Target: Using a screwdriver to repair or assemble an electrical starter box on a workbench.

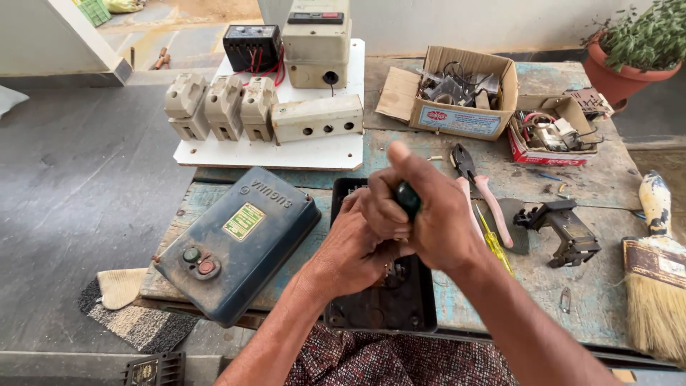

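My right hand is closed around the dark green handle of a screwdriver, held upright over an open black box base on the worn wooden table. Just left of it, my left hand reaches down into the box with its fingers on the parts inside, which the hands mostly hide. The screwdriver's tip is out of sight. A blue metal cover with a green and a red button lies to the left of the box.
Pink-handled pliers, a yellow screwdriver and a black plastic part lie to the right. A paint brush rests at the far right. Behind are two cardboard boxes of parts and a white board with switchgear.
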